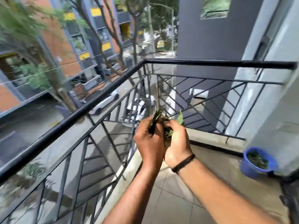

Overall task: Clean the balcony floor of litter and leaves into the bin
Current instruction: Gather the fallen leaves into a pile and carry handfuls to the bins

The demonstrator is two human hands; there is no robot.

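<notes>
Left hand: the left hand (149, 139) is raised in front of the balcony railing, back toward the camera, fingers curled closed around a dark clump of leaves (163, 125) whose tips stick up above the knuckles.
Right hand: the right hand (177, 143) is pressed against the left, fingers curled over the same bundle; one green leaf pokes out past its fingertips on the far side.
Leaves: gathered between the two sets of fingers, held in the air well above the floor; more dark green scraps show in the gap between the palms.
Wristband: a black braided wristband (183, 163) circles the right wrist, just below the hand.
Bin: a blue bin (257, 162) sits on the floor off to the right of the right hand's fingers and lower down, well apart from them, against the pale wall; leaves already lie inside it.
Floor: pale floor tiles (174, 196) run beneath both forearms.
Railing: a black metal railing (90, 104) with diagonal bars stands just beyond the fingertips and turns a corner above them.
Street: past the bars, far below the hands, a white car (105, 102) is blurred on the road, with trees and an orange-brick block behind.
</notes>
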